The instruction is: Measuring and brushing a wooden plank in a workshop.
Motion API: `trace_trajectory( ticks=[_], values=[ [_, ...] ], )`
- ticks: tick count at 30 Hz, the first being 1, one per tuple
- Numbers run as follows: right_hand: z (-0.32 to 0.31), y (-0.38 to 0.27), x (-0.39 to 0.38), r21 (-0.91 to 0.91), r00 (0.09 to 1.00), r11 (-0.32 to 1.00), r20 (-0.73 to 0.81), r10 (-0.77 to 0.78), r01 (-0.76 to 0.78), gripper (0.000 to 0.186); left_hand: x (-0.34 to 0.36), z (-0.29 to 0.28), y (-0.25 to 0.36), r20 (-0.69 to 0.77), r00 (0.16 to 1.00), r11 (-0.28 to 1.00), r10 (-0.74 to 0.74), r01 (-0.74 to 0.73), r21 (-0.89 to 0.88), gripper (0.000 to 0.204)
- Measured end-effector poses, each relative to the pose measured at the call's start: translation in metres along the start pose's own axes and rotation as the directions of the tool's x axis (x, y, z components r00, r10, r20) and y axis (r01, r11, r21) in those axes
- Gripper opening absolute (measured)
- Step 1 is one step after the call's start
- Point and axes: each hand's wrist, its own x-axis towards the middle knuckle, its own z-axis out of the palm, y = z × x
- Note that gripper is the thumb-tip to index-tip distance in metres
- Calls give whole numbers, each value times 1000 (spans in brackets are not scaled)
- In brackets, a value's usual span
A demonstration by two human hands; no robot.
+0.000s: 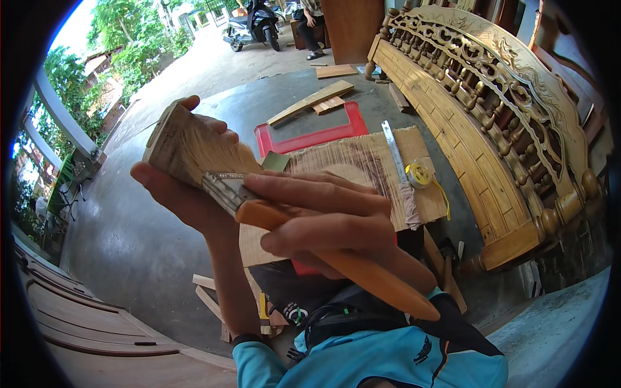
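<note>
In my right hand is a flat paintbrush with an orange handle, a metal ferrule and pale bristles. My fingers wrap the handle near the ferrule. The bristles lie against a small wooden piece, which my left hand grips from behind and below; the bristles and ferrule hide much of it. Both hands are raised over a worn wooden board resting on a red plastic stool. Near the brush, a small greenish sheet lies on the board.
A metal ruler, a yellow tape measure and a crumpled cloth lie on the board's right. Wood offcuts are on the floor beyond. A carved wooden bed frame stands right. A person sits near a parked scooter.
</note>
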Motion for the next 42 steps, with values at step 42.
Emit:
trace_trajectory(
  ticks=[42],
  values=[
    [-17,8,-36,-253,943,962,331,-12,101,12,5,-18,-17,428,904,917,24,151,-370,92]
  ],
)
